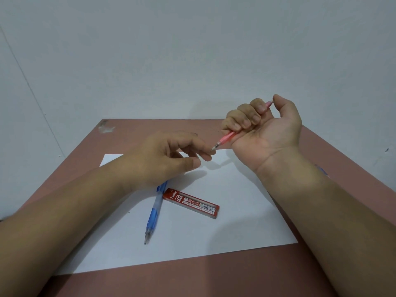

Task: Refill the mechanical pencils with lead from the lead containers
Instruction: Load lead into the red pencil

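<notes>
Head | right fingers (240,117) clamped on pink pencil (227,138) | left fingers (205,154) maybe pinching | case (191,203) "Faster 2B"

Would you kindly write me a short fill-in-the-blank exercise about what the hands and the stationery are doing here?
1. The right hand grips the ____ mechanical pencil.
2. The blue mechanical pencil lies on the white ____.
3. The red lead container bears the grade ____.
4. The left hand has its fingertips at the held pencil's ____.

Missing words: pink; paper; 2B; tip
</notes>
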